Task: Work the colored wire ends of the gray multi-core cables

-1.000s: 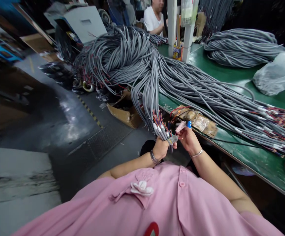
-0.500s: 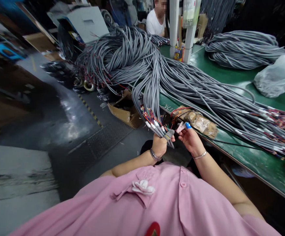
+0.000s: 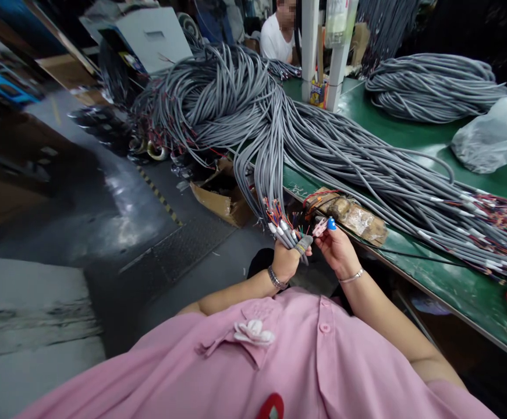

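Nearest is a pink cloth shirt [image 3: 358, 355] with one round button in view, one white fabric flower [image 3: 254, 333] and part of a red badge [image 3: 273, 405] at the bottom edge. Two bare hands meet in front of it, one bracelet on each wrist. The left hand [image 3: 286, 261] is closed around a sheaf of cable ends [image 3: 283, 234] — several, too crowded to count — with white collars and thin red, orange and blue strands; a ribbed grey sleeve [image 3: 304, 244] with yellowish bands covers its thumb. The right hand [image 3: 338, 253] pinches one small pink clip [image 3: 320, 227] just beside the sheaf, one blue cover [image 3: 331, 223] on its thumb.

Beyond lies one wooden block [image 3: 362, 222] under shiny clear film, on the edge of a glossy green table [image 3: 449, 297]. Smooth grey cables [image 3: 358, 151] sprawl across it, and one torn cardboard box [image 3: 212, 201] sits below. Farther off are one crumpled plastic bag [image 3: 489, 139], one oval cable coil [image 3: 436, 87], two pale posts [image 3: 309, 41] and one bright packet [image 3: 318, 94] — its lettering too small to read. One co-worker [image 3: 274, 39] in white is behind.
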